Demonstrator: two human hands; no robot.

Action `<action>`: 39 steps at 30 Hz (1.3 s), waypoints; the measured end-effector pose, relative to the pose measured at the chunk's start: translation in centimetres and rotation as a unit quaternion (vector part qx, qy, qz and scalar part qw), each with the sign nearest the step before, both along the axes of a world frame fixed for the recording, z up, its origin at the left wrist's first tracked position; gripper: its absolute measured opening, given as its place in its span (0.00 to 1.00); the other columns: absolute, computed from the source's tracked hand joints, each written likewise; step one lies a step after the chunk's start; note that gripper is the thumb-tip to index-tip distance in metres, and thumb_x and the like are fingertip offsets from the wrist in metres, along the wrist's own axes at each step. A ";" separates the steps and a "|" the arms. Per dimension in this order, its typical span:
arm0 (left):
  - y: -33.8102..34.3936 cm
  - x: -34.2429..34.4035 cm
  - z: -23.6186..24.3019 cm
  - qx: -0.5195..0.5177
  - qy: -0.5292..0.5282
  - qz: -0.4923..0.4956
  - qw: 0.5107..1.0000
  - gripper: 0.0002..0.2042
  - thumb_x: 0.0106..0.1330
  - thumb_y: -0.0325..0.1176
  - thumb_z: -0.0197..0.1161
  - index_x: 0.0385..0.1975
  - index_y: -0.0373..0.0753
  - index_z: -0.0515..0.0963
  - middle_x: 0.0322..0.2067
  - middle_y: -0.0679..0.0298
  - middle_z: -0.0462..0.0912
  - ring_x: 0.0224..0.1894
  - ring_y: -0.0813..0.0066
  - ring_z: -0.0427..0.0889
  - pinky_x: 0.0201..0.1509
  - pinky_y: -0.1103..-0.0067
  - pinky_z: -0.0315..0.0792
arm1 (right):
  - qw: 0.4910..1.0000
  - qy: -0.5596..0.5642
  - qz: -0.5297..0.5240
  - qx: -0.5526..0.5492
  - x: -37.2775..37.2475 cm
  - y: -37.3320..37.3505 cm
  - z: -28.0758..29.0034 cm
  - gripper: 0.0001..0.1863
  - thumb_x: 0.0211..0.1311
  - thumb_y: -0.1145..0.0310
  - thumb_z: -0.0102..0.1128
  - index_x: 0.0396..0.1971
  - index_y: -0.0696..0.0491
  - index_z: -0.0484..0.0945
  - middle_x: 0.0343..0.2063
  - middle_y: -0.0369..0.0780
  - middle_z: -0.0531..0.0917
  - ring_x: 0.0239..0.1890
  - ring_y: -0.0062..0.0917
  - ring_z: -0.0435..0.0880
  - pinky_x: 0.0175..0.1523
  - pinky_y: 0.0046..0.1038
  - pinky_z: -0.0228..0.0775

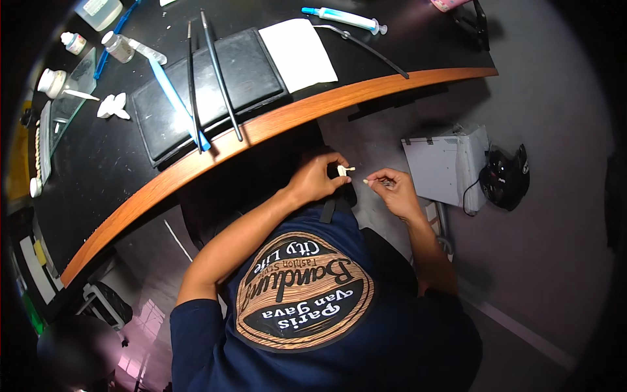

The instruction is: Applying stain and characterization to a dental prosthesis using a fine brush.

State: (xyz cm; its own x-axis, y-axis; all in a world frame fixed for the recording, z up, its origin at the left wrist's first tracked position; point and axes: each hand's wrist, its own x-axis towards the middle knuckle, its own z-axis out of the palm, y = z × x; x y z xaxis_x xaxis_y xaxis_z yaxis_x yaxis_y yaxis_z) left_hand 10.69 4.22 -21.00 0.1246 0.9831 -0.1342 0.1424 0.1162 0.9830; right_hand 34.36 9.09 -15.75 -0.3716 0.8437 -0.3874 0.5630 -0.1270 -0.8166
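Note:
Over my lap, past the desk's front edge, my left hand pinches a small white block between thumb and fingers. A short, pale tan peg sticks out of the block toward the right. Facing it, my right hand is closed in a pinch on a tiny cream-coloured piece, too small to name. A narrow gap separates the two pieces. The other fingers of my right hand are curled in toward the palm.
The black desk has a curved wooden edge. On it lie a black pad, two thin brushes, a blue-white stick, a white paper, a syringe and small bottles. A black helmet hangs beside a white box.

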 end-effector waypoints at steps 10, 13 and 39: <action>2.7 2.8 -5.1 -0.009 0.055 -0.098 0.994 0.15 0.60 0.32 0.76 0.45 0.35 0.84 0.40 0.53 0.86 0.45 0.62 0.86 0.51 0.72 0.76 | 0.980 0.114 -0.105 -0.121 0.6 0.2 -3.9 0.10 0.63 0.85 0.63 0.43 0.62 0.75 0.37 0.43 0.84 0.48 0.28 0.88 0.51 0.26 0.86; 2.7 2.9 -5.8 0.000 0.058 -0.101 0.993 0.15 0.60 0.31 0.76 0.45 0.35 0.84 0.40 0.51 0.86 0.46 0.59 0.86 0.51 0.70 0.77 | 0.972 0.137 -0.120 -0.148 1.0 0.5 -5.1 0.12 0.63 0.85 0.63 0.44 0.62 0.74 0.37 0.44 0.84 0.48 0.29 0.88 0.50 0.28 0.87; 2.5 2.5 -6.6 0.074 0.092 -0.098 0.988 0.17 0.57 0.36 0.78 0.43 0.35 0.84 0.37 0.54 0.86 0.40 0.62 0.84 0.45 0.71 0.76 | 0.980 0.065 -0.132 -0.135 0.0 -0.4 -5.1 0.07 0.59 0.79 0.74 0.32 0.59 0.81 0.28 0.40 0.87 0.30 0.18 0.86 0.38 0.20 0.83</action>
